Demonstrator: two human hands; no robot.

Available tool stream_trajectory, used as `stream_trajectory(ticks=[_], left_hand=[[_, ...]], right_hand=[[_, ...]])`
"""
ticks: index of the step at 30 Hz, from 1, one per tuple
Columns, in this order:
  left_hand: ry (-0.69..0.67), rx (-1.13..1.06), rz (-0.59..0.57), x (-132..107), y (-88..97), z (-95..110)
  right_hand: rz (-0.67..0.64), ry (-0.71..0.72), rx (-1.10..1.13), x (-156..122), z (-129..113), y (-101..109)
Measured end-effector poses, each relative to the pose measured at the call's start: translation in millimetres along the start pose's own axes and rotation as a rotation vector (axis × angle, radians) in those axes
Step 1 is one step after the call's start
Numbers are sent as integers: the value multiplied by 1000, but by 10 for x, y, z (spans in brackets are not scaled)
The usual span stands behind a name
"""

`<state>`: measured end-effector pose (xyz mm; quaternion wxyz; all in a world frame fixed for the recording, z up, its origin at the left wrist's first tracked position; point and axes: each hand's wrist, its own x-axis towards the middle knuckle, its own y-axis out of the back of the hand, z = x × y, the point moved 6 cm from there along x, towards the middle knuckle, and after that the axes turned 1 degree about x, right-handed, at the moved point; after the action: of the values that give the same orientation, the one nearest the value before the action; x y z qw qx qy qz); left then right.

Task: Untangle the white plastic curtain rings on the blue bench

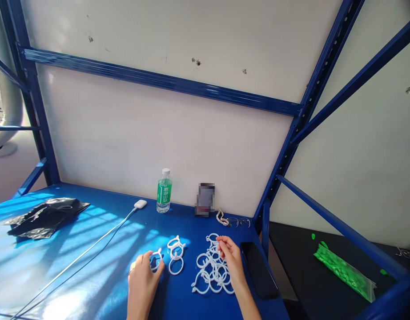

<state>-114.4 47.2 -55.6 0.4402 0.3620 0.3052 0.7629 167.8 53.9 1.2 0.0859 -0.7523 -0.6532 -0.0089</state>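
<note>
Near the front of the blue table, my left hand (144, 278) is closed around one white plastic curtain ring (152, 268), its thumb and fingers on the ring's sides. Just right of it lie a few more white curtain rings (176, 266), close together. A loose pile of several white curtain rings (210, 275) with small eyelets spreads farther right. At the pile's upper right edge, my right hand (234, 262) has its thumb and fingertips pinched on a ring; the fingers partly hide it.
A water bottle (164, 193), a blurred upright object (205, 200) and glasses (240, 222) stand or lie along the back. A black phone (259, 271) lies right of my right hand. At left are a black plastic bag (46, 218) and white cable (94, 243); blue frame bars surround the table.
</note>
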Motion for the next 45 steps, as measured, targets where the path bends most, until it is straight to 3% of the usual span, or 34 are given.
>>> stream_trajectory(ticks=[5, 12, 17, 21, 24, 28, 32, 36, 45], left_hand=[[16, 137, -89, -17, -85, -67], [12, 21, -82, -10, -47, -43], [-193, -303, 20, -101, 85, 407], [-298, -546, -55, -226, 28, 882], [-319, -687, -160, -311, -68, 1170], [-282, -871, -256, -348, -154, 1347], [-151, -1055, -366, -276, -257, 1354], [-91, -1218, -472, -219, -350, 1385], [34, -1421, -575, -304, -384, 1366]], right_hand=[[81, 126, -230, 25, -58, 121], [141, 391, -748, -62, -198, 68], [213, 427, -1140, -69, -130, 60], [229, 440, -1304, -64, -67, 74], [208, 458, -1305, -67, -87, 60], [136, 528, -1159, -113, -254, -33], [-33, 658, -976, -221, -420, -224], [-157, 728, -932, -307, -429, -366], [-180, 739, -796, -322, -407, -366]])
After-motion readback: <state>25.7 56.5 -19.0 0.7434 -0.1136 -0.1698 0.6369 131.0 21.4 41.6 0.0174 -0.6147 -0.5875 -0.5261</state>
